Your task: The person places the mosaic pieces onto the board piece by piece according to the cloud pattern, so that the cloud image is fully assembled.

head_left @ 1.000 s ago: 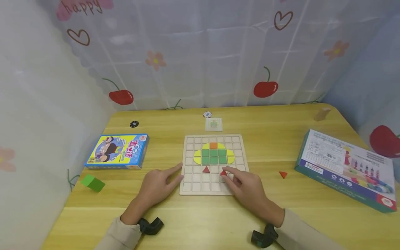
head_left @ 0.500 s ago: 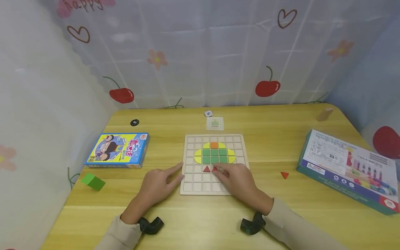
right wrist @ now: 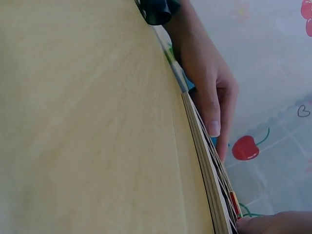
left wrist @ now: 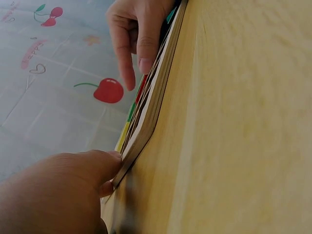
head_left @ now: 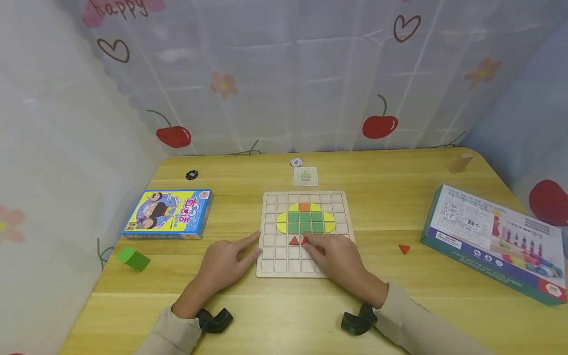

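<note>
My right hand lies over the lower right of the grid board, fingers curled forward, fingertips pinching the small red triangle right at their tips, down in a cell of the row under the green block. The triangle sits just ahead of my knuckles, up and to the left, and touching distance from its twin, the other red triangle, one cell over to the left. My left hand rests at the board's left edge, index finger stretched straight against the frame, other fingers relaxed, gripping nothing. So the right hand is the one on the piece. Inside the board: a green square patch flanked by yellow curved pieces, an orange tile on top, most other cells bare. Out on the table, a third red triangle lies well off to my right, near the big box; the blue-and-yellow box and a green block lie left.
</note>
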Demonstrator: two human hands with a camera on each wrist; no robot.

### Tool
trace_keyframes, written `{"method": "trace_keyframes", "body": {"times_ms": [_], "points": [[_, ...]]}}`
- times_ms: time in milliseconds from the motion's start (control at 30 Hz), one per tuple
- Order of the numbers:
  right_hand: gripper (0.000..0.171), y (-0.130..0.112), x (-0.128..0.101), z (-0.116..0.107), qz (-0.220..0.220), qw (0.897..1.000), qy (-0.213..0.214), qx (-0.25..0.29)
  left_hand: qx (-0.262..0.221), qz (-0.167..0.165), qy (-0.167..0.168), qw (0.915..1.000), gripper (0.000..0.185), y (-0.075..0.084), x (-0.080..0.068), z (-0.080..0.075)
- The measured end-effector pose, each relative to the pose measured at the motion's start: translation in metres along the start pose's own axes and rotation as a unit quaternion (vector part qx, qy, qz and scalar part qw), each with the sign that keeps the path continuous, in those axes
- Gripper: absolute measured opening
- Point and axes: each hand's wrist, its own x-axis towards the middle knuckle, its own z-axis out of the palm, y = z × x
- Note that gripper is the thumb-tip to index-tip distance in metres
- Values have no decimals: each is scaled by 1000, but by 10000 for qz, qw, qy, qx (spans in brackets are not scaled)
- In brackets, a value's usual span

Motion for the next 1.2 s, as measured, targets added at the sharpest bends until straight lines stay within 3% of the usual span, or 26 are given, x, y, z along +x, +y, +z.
{"method": "trace_keyframes", "body": {"times_ms": [133,300,467,633,867,1200], "points": [[34,6,-2,-2,-102,9985,397,375,27,-8,-11,10000,45,0,0,1],[32,20,-13,-18,-207,9892,1154,874,39,-43,-101,9999,46,1,-1,2],[30,43,-36,-41,-168,9878,1386,693,96,40,-2,9999,45,0,-1,2],[35,72,-49,-76,-9,9933,1152,15,115,52,58,9999,45,-1,0,2],[32,102,-74,-122,503,9964,306,-616,74,23,-27,10000,45,1,0,2],[26,109,-85,-137,1226,9887,-260,-818,57,111,134,9998,44,0,0,1]]}}
